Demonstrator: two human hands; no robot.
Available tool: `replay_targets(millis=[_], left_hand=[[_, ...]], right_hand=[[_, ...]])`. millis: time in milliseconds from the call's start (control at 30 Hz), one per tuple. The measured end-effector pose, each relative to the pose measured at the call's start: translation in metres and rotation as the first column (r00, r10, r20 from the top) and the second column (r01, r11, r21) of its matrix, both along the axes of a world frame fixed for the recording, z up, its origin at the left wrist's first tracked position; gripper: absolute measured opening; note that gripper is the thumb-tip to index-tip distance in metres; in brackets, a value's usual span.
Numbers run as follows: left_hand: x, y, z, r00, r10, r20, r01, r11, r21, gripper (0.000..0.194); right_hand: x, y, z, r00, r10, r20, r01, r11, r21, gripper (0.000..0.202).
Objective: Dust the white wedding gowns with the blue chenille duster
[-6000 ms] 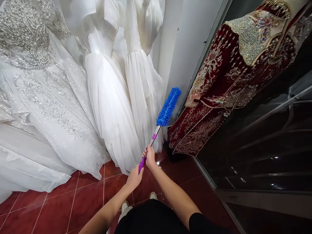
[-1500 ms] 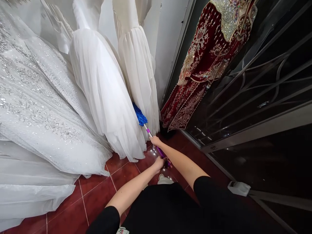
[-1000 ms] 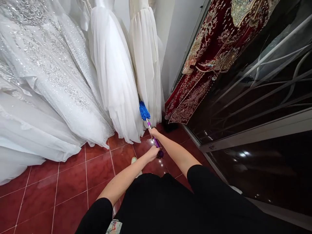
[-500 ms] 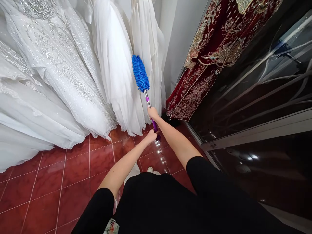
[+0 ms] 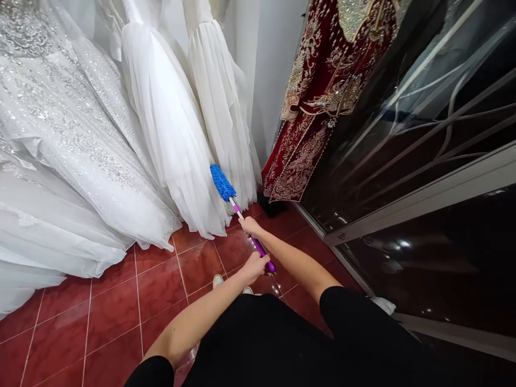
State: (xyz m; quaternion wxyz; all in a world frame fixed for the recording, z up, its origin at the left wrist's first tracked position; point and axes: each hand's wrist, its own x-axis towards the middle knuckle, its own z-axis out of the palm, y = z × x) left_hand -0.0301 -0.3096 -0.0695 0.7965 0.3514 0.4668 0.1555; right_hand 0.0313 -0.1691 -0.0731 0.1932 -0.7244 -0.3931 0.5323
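A duster with a fluffy blue head and a purple handle slants up and left in front of the hanging white dresses. My right hand is wrapped round its shaft, just below the blue head. Lower down, my left hand grips the purple handle close to its end. The blue head overlaps the lower skirts of two white dresses; whether it touches them I cannot tell.
A dark red embroidered garment hangs right of the white dresses. Beside it, a dark glass door with a metal frame fills the right side. Red tiles cover the floor; my shoes stand below.
The duster and both my hands have come down and nearer to me, the blue head dropping from mid-skirt to near the hems. The view has also shifted somewhat. Both hands keep their hold.
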Motion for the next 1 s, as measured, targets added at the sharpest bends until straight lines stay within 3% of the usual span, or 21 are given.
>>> replay_targets(millis=[67,167,267,333,433,533,600,733,833,933,1000], left_hand=[[0.013,-0.013,-0.006,0.998,0.010,-0.055,-0.005,0.996,0.094,0.017],[0.029,-0.017,-0.016,0.993,0.022,-0.117,0.002,0.979,0.204,0.013],[0.033,-0.010,-0.026,0.987,0.019,-0.157,0.020,0.970,0.242,0.012],[0.031,-0.006,-0.032,0.983,0.000,-0.181,0.040,0.976,0.215,0.016],[0.024,-0.008,-0.039,0.986,-0.037,-0.163,0.056,0.992,0.112,0.022],[0.018,-0.013,-0.044,0.990,-0.087,-0.112,0.084,0.996,-0.028,0.022],[0.011,-0.013,-0.044,0.984,-0.120,-0.129,0.108,0.990,-0.094,0.021],[-0.019,0.006,-0.028,0.911,-0.259,-0.322,0.230,0.965,-0.126,0.014],[-0.056,0.033,-0.004,0.817,-0.324,-0.477,0.317,0.943,-0.097,0.009],[-0.100,0.068,0.022,0.743,-0.197,-0.640,0.335,0.937,0.101,0.014],[-0.130,0.091,0.038,0.620,-0.031,-0.784,0.402,0.870,0.284,0.015]], right_hand=[[0.012,-0.009,0.008,0.999,0.022,0.039,-0.028,0.988,0.151,0.033],[0.033,-0.016,0.017,0.994,-0.034,0.108,-0.011,0.922,0.386,0.036],[0.048,-0.014,0.016,0.993,-0.108,0.057,0.073,0.895,0.439,0.034],[0.050,-0.011,0.009,0.990,-0.136,-0.024,0.135,0.927,0.351,0.032],[0.043,-0.014,-0.011,0.948,-0.245,-0.205,0.266,0.961,0.078,0.031],[0.034,-0.027,-0.034,0.845,-0.422,-0.329,0.374,0.905,-0.201,0.033],[0.031,-0.038,-0.048,0.808,-0.477,-0.347,0.396,0.875,-0.281,0.034],[0.024,-0.045,-0.061,0.739,-0.546,-0.395,0.442,0.835,-0.327,0.036],[0.009,-0.025,-0.051,0.674,-0.577,-0.461,0.510,0.815,-0.275,0.039],[-0.022,0.016,-0.023,0.511,-0.562,-0.651,0.616,0.767,-0.179,0.038],[-0.049,0.049,0.000,0.423,-0.476,-0.771,0.622,0.771,-0.135,0.036]])
